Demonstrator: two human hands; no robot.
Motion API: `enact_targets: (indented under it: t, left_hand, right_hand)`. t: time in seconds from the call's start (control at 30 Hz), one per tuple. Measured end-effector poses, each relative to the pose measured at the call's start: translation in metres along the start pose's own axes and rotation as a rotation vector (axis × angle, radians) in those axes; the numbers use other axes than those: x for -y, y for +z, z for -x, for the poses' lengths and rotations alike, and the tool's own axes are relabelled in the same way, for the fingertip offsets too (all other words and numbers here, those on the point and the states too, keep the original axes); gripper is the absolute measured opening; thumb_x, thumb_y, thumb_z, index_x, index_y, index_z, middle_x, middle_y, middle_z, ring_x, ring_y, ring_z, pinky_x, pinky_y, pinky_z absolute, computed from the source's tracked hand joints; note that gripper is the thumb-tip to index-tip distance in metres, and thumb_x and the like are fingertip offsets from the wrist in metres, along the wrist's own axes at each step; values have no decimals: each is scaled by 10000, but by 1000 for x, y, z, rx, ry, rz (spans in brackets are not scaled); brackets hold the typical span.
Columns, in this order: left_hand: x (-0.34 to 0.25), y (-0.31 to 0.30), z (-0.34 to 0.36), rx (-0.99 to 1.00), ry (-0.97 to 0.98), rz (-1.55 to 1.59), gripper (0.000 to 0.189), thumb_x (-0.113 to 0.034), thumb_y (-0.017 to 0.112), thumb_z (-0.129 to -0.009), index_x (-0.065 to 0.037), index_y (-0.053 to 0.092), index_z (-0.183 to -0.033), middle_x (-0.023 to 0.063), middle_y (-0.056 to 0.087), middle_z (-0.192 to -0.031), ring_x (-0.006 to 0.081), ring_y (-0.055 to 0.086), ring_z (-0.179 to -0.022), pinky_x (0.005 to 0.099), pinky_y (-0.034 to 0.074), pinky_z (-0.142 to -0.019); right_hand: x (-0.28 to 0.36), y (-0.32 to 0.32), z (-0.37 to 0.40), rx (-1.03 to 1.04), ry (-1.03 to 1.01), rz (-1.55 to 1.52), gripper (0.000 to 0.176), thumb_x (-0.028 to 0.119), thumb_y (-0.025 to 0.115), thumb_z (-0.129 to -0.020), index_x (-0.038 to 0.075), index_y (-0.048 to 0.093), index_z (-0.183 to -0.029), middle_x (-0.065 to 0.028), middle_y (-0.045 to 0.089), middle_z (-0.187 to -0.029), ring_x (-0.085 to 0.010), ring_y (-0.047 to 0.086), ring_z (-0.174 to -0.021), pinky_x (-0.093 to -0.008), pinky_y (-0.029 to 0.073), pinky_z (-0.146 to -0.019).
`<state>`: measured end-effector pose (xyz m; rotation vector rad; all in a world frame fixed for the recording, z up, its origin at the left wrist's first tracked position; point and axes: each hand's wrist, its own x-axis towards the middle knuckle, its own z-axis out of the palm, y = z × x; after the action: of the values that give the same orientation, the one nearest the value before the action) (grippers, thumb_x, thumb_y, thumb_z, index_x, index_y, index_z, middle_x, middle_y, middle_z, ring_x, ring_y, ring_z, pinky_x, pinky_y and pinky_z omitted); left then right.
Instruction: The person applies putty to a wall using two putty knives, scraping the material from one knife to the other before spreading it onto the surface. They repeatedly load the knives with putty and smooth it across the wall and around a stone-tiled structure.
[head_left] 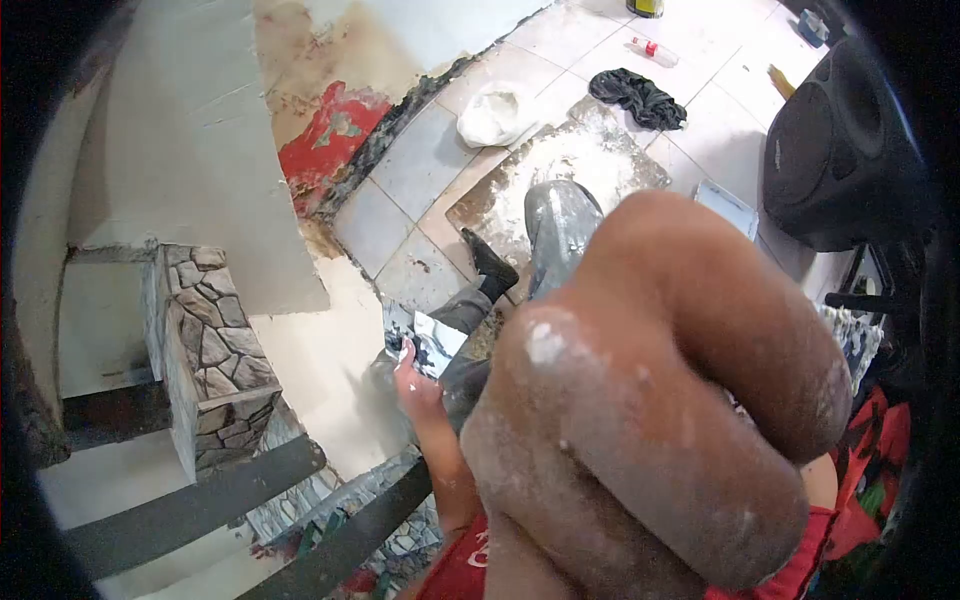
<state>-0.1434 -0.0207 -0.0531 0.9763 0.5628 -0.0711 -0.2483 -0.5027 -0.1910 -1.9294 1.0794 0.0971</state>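
Observation:
My right hand [640, 400] is raised very close to the camera and fills much of the view. Its fingers are curled tight, with white smears on the knuckles, and whatever they may grip is hidden. Lower down at the left, my left hand [420, 390] is closed around a flat-bladed scraper [438, 345] marked with white and black. The blade reflects light, and its handle is mostly covered. Beneath it are my legs in grey trousers, with one knee [562, 225] dusted white and a foot in a dark sock [490, 262].
A white-powdered board [480, 205] lies on the tiled floor, near a white plastic bag [495, 113] and black cloth [640, 97]. A large black speaker [830, 150] stands right. At left are a partly peeled wall [330, 140], stone-patterned shelving [215, 340] and dark bars [200, 500].

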Motion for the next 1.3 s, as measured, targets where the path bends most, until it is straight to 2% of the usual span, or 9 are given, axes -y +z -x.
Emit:
enact_targets:
  t: [0.23,0.27,0.53,0.7,0.87,1.0,1.13,1.27,1.3]
  left_hand:
    - [-6,29,-5,95,-52,180,270,-50,562,-840,-5,515,-1102,110,595,-1024,231,595,-920,383,492,-816]
    - [-5,31,-4,172,35,107,302,-26,558,-831,-23,507,-1129,104,592,-1038,230,586,-942,386,482,-834]
    - [-7,55,7,218,1,126,337,-5,551,-825,-42,504,-1157,86,591,-1062,222,582,-960,390,479,-840]
    - [-4,67,14,159,115,12,327,13,561,-817,-34,516,-1138,81,598,-1039,219,596,-922,378,497,-814]
    - [-3,67,35,198,107,9,287,16,554,-807,-4,526,-1092,91,605,-976,222,607,-878,367,504,-785]
    - [-2,53,53,230,171,-54,210,-41,601,-784,14,590,-987,80,616,-958,174,616,-806,303,514,-705]
    - [-16,70,62,236,125,149,338,51,577,-761,-3,537,-1092,93,617,-978,201,618,-878,339,521,-778]
    - [-15,73,23,225,86,117,346,56,572,-761,-8,524,-1097,97,620,-980,208,629,-876,351,537,-769]
    - [-19,83,13,313,136,139,357,63,580,-754,-9,519,-1099,101,621,-973,214,631,-868,350,539,-764]
  right_hand:
    - [-7,-1,-4,24,-9,0,223,126,521,-689,-19,536,-858,-131,548,-888,-268,538,-813,-478,424,-832]
    - [-9,-1,-3,29,-9,6,221,125,521,-688,-19,536,-855,-131,549,-884,-267,539,-808,-478,427,-827]
    - [-10,-9,-15,38,-28,-18,201,116,520,-679,-18,542,-827,-130,555,-851,-267,548,-766,-475,450,-790]
    - [8,-24,-16,25,-132,-86,189,111,520,-673,-18,545,-810,-130,558,-830,-267,554,-740,-474,465,-767]
    - [99,-66,14,114,-549,-592,178,105,520,-667,-17,548,-792,-129,562,-809,-266,560,-713,-472,479,-745]
    - [185,-62,78,584,-753,-1161,168,101,519,-662,-17,551,-778,-129,565,-793,-266,565,-692,-471,491,-726]
    - [268,1,61,887,-667,-1408,159,96,519,-657,-16,554,-764,-129,568,-776,-266,569,-671,-470,503,-708]
    - [246,72,-53,637,-646,-1287,117,57,502,-629,-27,573,-669,-137,561,-723,-262,560,-617,-454,518,-663]
    - [241,93,-67,719,-530,-1433,114,46,498,-616,-32,579,-637,-141,556,-706,-258,555,-615,-448,518,-672]
